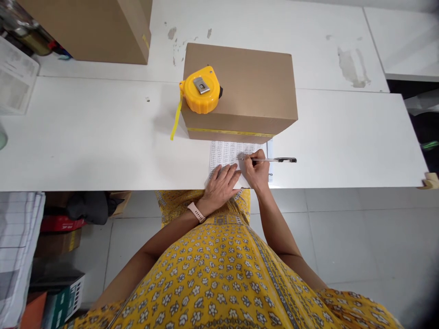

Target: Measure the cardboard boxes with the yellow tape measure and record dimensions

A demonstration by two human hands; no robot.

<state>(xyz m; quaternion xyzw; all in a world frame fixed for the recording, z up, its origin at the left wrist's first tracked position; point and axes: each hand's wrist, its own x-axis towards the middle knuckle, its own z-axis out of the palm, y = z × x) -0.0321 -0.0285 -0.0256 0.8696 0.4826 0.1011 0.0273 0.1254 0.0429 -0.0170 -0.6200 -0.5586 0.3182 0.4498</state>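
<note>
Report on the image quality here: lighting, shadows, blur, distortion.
Head view: soft light, with a faint shadow on the white table left of the box bearing the tape measure; head view: tape measure crisp, but the entries on the paper too small to read; head view: top right corner dark and blurred, sleeve apparently stretched by a wide lens.

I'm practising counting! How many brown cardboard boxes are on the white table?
2. One brown cardboard box beyond the right hand, under the yellow plastic tape measure; another box, partly out of view, stands back left. Others may be hidden.
</note>
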